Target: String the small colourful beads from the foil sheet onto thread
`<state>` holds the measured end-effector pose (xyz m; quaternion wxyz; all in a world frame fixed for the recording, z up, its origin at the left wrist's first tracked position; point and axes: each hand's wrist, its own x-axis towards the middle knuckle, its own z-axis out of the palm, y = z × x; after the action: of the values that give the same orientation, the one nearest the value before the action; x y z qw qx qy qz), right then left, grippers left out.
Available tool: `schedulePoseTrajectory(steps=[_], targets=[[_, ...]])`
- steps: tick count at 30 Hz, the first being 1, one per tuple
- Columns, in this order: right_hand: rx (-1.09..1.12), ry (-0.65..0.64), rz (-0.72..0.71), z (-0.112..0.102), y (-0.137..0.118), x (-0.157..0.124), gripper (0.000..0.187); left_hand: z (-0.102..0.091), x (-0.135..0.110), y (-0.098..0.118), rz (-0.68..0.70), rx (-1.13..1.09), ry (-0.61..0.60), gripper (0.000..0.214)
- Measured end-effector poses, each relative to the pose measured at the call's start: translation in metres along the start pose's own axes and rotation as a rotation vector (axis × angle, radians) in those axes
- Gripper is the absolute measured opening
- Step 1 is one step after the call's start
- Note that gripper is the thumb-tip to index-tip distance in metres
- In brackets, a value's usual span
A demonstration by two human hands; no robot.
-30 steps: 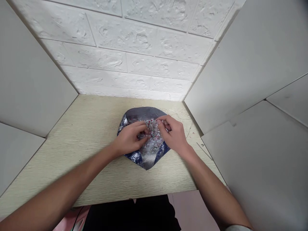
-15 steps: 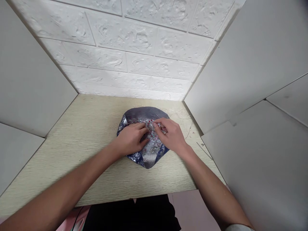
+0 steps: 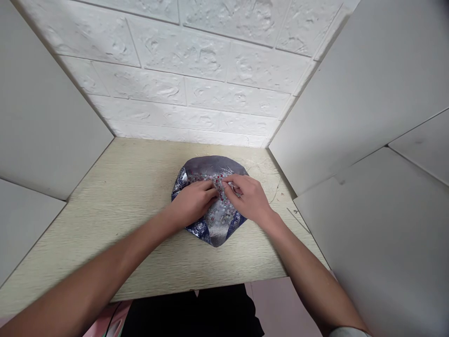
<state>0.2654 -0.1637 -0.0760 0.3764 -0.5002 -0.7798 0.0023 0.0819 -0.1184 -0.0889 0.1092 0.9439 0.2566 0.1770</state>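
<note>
A round blue and silver patterned cloth [image 3: 210, 166] lies on the light wooden table [image 3: 133, 187]. On it is a heap of small coloured beads [image 3: 220, 213]. My left hand [image 3: 192, 201] rests on the cloth's left side, fingers curled and pinched at the beads. My right hand [image 3: 247, 196] is on the right side, its fingertips pinched together over the heap, almost touching the left hand's fingers. What each pinch holds is too small to make out.
A white brick-textured wall [image 3: 210, 70] stands behind the table. Plain white panels close in the left [image 3: 42, 117] and right [image 3: 351, 117] sides. Thin transparent threads [image 3: 273, 185] lie on the table right of the cloth.
Both hands have drawn closer together over the beads, and the right hand's fingers have lowered onto the heap. The cloth has stayed in place.
</note>
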Motion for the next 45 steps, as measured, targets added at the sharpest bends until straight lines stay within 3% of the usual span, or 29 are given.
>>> schedulePoseTrajectory(steps=[8,17,24,36,45], targets=[[0.006,0.012,0.015,0.0012,0.001,-0.0016,0.022,0.0002,0.0001,0.0,-0.043,-0.032,-0.036,0.018],[-0.006,-0.01,0.029,0.0001,-0.0004,-0.0012,0.023,-0.0018,0.0011,-0.0001,-0.163,-0.356,0.168,0.015],[-0.029,0.044,-0.006,0.0034,0.0033,-0.0021,0.021,-0.0006,0.0003,-0.0043,-0.229,-0.537,0.229,0.013],[-0.03,0.028,-0.026,0.003,0.0019,-0.0025,0.02,-0.001,0.0013,-0.0007,-0.352,-0.654,0.256,0.023],[-0.026,-0.013,-0.025,0.0029,0.0025,-0.0029,0.019,-0.0009,0.0018,-0.0019,-0.361,-0.712,0.26,0.021]])
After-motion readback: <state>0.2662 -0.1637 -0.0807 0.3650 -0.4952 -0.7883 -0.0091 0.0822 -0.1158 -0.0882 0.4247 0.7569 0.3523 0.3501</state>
